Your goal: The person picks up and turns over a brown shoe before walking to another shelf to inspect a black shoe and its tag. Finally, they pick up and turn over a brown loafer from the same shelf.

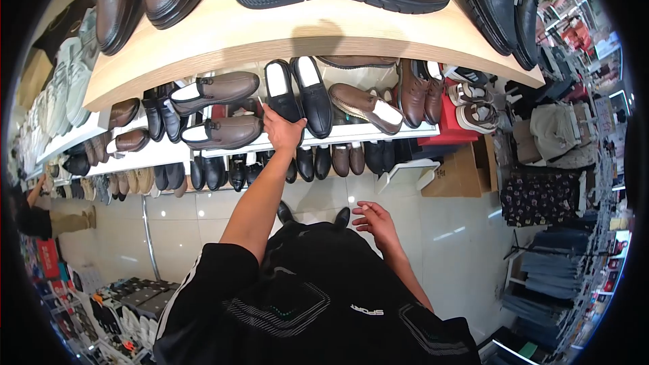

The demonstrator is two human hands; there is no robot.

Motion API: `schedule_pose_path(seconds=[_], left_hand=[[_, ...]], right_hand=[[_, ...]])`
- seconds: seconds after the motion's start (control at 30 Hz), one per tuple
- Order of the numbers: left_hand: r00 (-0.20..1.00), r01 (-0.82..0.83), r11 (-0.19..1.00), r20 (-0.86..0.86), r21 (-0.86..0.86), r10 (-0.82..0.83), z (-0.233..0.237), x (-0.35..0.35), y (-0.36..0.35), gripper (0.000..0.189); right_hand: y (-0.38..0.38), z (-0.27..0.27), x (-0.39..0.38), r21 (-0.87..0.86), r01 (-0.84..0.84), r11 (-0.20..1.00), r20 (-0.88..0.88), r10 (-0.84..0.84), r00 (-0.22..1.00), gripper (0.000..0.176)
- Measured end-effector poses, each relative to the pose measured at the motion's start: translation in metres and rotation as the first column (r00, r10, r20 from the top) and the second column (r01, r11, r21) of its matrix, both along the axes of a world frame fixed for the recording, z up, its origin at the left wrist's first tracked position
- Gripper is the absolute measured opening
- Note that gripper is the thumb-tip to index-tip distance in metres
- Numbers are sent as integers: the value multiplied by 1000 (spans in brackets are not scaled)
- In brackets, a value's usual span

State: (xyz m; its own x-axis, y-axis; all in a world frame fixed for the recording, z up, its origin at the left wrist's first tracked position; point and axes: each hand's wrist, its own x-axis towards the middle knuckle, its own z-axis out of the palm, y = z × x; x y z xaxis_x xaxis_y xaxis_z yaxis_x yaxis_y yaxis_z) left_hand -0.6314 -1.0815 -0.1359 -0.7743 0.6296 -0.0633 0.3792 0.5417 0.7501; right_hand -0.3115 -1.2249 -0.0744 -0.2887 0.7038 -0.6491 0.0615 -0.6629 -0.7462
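Observation:
My left hand (282, 127) is on the front part of a black loafer (282, 98) with a white insole, its fingers and thumb gripping the shoe's sides. Touching that shoe on the right is a matching black loafer (312, 98). Both stand on the white shelf (351, 134) with their toes toward me. Brown loafers (215, 90) lie sideways to the left, and another brown loafer (365, 107) lies slanted to the right. My right hand (376, 222) hangs over the floor near my body, fingers apart, with nothing in it.
A wooden shelf (270, 44) with large black and brown shoes juts out above the white one. More shoes (305, 164) stand in a row below. A cardboard box (460, 172) is at the right, near clothes racks (554, 263). Another person (51, 222) is at far left.

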Motion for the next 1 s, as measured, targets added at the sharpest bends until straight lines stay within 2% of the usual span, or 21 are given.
schedule_pose_path(seconds=[0.13, 0.2, 0.4, 0.43, 0.47, 0.57, 0.67, 0.73, 0.83, 0.93, 1.0], left_hand=[[1000, -6, 1000, 14, -26, 7, 0, 3, 3, 125], [999, -1, 1000, 47, -22, 2, 1, 3, 1, 124], [997, 28, 996, -69, 79, -23, -4, 13, -25, 121], [996, 41, 994, -88, 102, -33, -2, 16, -35, 114], [996, 27, 995, -87, 97, -18, -4, 17, -46, 114], [986, 116, 964, -146, 238, -83, -10, 18, -83, 105], [999, 34, 980, -41, 196, -26, 11, 13, -120, 102], [999, -39, 976, -13, 215, 43, 1, -5, -139, 95], [991, -112, 976, -55, 184, 124, 4, -35, -160, 87], [997, -71, 982, 28, 173, 67, 20, -58, -166, 81], [998, -52, 971, -22, 234, 59, 22, -60, -159, 78]], right_hand=[[14, -2, 36, 45, 0, 999, -52, 2, 999, 40], [19, -3, 51, 38, 84, 996, -27, -83, 996, 37], [28, -19, 76, -23, -51, 998, -21, 50, 999, 38], [32, -20, 75, -25, -65, 998, -16, 64, 998, 38], [35, -20, 73, -29, -76, 997, -9, 76, 997, 38], [51, -20, 58, -7, -135, 991, -13, 135, 991, 38], [63, -16, 34, 27, -195, 980, -39, 196, 980, 38], [67, -14, 15, 38, -223, 974, -40, 225, 974, 38], [66, -10, -14, 43, -298, 954, -64, 300, 952, 39], [59, -9, -41, 48, -340, 939, -80, 343, 936, 39], [54, -4, -58, 53, -354, 934, -76, 357, 931, 39]])
